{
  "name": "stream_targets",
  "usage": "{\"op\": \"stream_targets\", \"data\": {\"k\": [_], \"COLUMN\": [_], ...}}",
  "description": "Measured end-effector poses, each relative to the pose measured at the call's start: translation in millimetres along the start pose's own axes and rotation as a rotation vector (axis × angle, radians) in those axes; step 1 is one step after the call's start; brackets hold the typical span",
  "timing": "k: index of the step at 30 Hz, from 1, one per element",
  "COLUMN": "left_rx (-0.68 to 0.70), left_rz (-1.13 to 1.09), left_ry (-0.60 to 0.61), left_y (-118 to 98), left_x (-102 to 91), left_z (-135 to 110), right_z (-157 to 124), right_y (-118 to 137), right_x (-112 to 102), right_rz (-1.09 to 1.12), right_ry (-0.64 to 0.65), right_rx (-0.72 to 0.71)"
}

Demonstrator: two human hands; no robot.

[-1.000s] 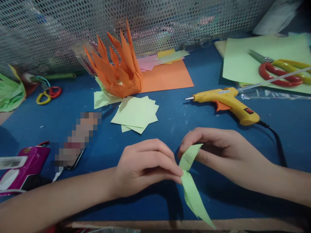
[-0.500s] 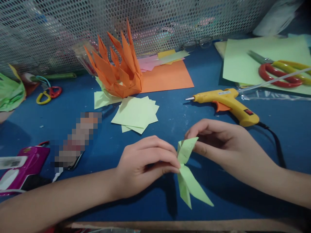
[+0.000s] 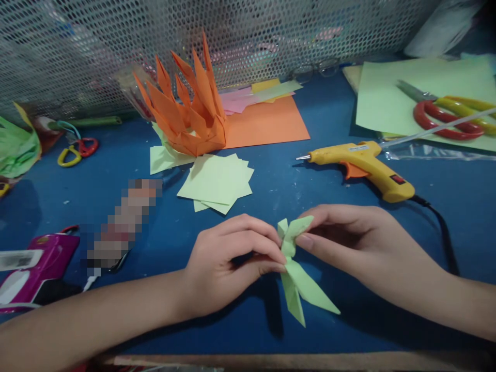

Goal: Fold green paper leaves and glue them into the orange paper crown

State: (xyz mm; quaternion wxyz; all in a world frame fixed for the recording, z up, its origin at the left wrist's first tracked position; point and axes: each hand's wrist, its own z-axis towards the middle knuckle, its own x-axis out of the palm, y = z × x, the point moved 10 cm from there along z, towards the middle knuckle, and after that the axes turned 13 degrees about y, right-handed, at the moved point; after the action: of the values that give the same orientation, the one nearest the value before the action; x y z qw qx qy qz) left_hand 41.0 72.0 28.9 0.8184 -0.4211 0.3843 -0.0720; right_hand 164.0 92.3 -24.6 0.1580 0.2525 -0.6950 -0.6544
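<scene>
A folded light green paper piece (image 3: 300, 284) is held between both my hands just above the blue table (image 3: 294, 170). My left hand (image 3: 228, 263) pinches its middle from the left with thumb and fingertips. My right hand (image 3: 349, 243) grips its upper end from the right, thumb pressed under the fold. Two pointed flaps of the piece hang down toward me. A fan of light green paper squares (image 3: 217, 181) lies just beyond my hands. Behind it stands an orange spiky folded paper piece (image 3: 186, 108).
A yellow glue gun (image 3: 360, 163) with a black cord lies right of centre. Red and yellow scissors (image 3: 445, 111) rest on green sheets at the back right. An orange sheet (image 3: 267, 124), small scissors (image 3: 75, 150), a magenta object (image 3: 34, 266) and a mesh wall (image 3: 116, 41) surround the area.
The paper piece has been turned and folded tighter; its long lower tip rose and split into two flaps. My right hand's fingers closed in toward my left hand.
</scene>
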Motion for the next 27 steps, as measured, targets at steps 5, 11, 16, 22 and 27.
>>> {"op": "stream_targets", "data": {"k": [5, 11, 16, 22, 27], "left_rx": [-0.006, -0.050, -0.097, -0.130, -0.141], "left_rz": [-0.122, -0.177, -0.198, -0.273, -0.328], "left_ry": [-0.062, -0.098, -0.107, -0.133, -0.164], "left_y": [4.5, 9.5, 12.4, 19.9, 24.1], "left_x": [-3.2, -1.2, -1.9, -3.0, -3.6], "left_z": [-0.3, -3.4, -3.1, -4.9, -9.5], "right_z": [-3.4, -6.6, -8.5, -6.4, -7.0], "right_y": [5.7, 18.4, 29.8, 27.8, 26.7], "right_x": [-2.5, 1.5, 4.0, 5.5, 6.1], "right_rz": [-0.102, -0.162, -0.257, -0.262, -0.225], "right_ry": [-0.047, -0.028, 0.011, 0.021, 0.020], "right_rx": [-0.057, -0.205, -0.301, -0.289, -0.284]}}
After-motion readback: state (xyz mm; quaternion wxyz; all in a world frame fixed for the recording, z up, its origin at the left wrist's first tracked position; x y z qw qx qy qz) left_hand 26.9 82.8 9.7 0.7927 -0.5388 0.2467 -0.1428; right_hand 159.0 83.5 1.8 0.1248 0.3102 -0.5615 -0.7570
